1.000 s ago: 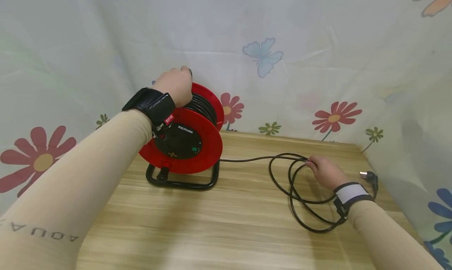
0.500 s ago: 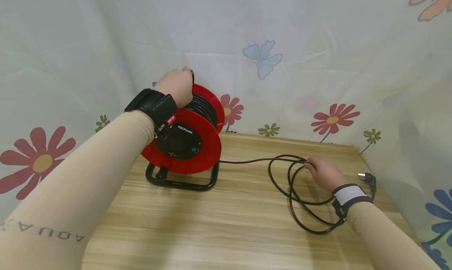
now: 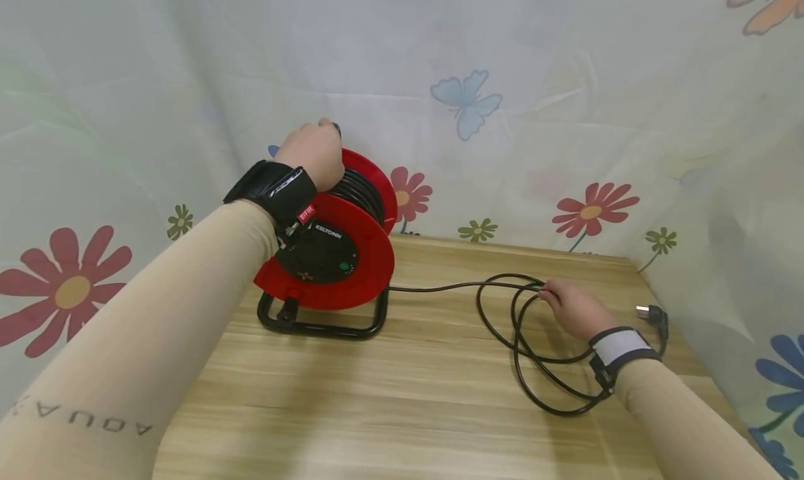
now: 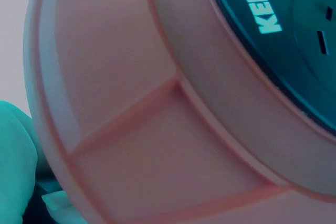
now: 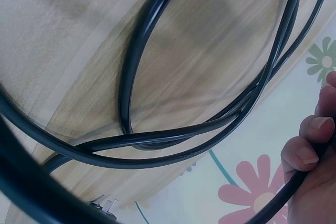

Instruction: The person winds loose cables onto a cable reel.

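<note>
Here's the left hand [image 3: 314,153], up on top of the red Keltonn cable reel [image 3: 370,257], fingers curled tight round the black handle [image 3: 337,128], just the end of the grip poking out past the knuckles! The reel sits upright at the back left of the wood-grain table [image 3: 377,403], on its black tubular frame [image 3: 333,331], the crank knob [image 3: 287,311] low on its front face and turns of black cable wound between the two flanges. Out from the drum comes the loose black cable [image 3: 433,289], straight along the tabletop and into a tangle of overlapping loops on the right. And there's the right hand [image 3: 578,309], at the upper edge of those loops, thumb and fingers closed on the cable, the right wrist view showing the fingertips bent round it. Beyond that wrist lies the black plug [image 3: 657,317], metal pins pointing left, near the flower-printed cloth [image 3: 534,152].
</note>
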Motion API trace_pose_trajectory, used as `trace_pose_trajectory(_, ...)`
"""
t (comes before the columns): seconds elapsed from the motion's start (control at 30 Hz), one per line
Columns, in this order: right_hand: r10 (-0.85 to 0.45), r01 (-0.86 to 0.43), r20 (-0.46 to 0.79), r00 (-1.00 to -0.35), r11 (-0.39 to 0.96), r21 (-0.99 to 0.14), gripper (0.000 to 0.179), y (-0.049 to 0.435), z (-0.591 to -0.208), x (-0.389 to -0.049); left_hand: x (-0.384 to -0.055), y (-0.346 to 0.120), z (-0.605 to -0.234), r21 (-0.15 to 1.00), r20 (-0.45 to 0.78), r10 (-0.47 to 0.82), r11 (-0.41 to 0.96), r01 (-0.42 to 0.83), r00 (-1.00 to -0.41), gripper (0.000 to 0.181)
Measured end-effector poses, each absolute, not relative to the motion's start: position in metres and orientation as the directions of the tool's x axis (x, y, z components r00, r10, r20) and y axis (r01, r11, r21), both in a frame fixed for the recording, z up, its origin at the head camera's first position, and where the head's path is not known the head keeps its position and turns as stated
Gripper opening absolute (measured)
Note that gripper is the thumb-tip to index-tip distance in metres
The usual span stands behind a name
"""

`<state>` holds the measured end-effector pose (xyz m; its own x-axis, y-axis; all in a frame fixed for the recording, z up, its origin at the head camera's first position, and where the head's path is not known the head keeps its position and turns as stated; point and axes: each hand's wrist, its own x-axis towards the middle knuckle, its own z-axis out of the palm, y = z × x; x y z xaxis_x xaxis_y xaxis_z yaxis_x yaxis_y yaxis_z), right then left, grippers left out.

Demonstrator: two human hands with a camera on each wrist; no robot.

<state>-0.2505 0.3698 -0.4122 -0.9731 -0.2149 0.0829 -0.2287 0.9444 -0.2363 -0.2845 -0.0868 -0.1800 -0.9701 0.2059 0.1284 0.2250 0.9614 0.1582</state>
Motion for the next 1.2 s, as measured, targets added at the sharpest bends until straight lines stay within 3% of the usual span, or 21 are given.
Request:
trace_pose_trajectory(0.2, -0.215, -0.226, 0.071, -0.974, 0.944, -0.241, 0.02, 0.372, -0.409, -0.251, -0.285, -0.084, -0.18, 0.134, 0.144, 0.208, 0.965, 0.228, -0.967, 0.058)
trace_pose_trajectory(0.3, -0.215, -0.227, 0.076, -0.974, 0.944, -0.239, 0.02, 0.37, -0.41, -0.251, -0.286, -0.087, -0.184, 0.154, 0.154, 0.216, 0.958, 0.24, -0.964, 0.053)
trace_pose_trajectory(0.5, -0.215, -0.224, 0.063, -0.975, 0.943, -0.247, 0.021, 0.366, -0.414, -0.253, -0.274, -0.107, -0.195, 0.343, 0.18, 0.282, 0.88, 0.329, -0.942, 0.036)
trace_pose_trajectory(0.6, -0.223, -0.232, 0.066, -0.973, 0.939, -0.252, 0.02, 0.367, -0.414, -0.254, -0.259, -0.119, -0.204, 0.432, 0.234, 0.29, 0.824, 0.366, -0.928, 0.046)
trace_pose_trajectory(0.73, -0.222, -0.236, 0.084, -0.971, 0.939, -0.25, 0.019, 0.369, -0.414, -0.254, -0.233, -0.136, -0.218, 0.542, 0.323, 0.205, 0.76, 0.358, -0.924, 0.067)
trace_pose_trajectory(0.8, -0.225, -0.24, 0.086, -0.971, 0.938, -0.25, 0.02, 0.368, -0.415, -0.253, -0.218, -0.144, -0.229, 0.606, 0.365, 0.129, 0.719, 0.341, -0.922, 0.071)
trace_pose_trajectory(1.0, -0.215, -0.227, 0.072, -0.974, 0.937, -0.264, 0.022, 0.369, -0.417, -0.251, -0.183, -0.167, -0.284, 0.719, 0.443, -0.069, 0.623, 0.308, -0.894, 0.059)
trace_pose_trajectory(1.2, -0.208, -0.221, 0.078, -0.975, 0.942, -0.254, 0.023, 0.372, -0.417, -0.248, -0.174, -0.178, -0.348, 0.747, 0.342, -0.068, 0.624, 0.228, -0.937, 0.054)
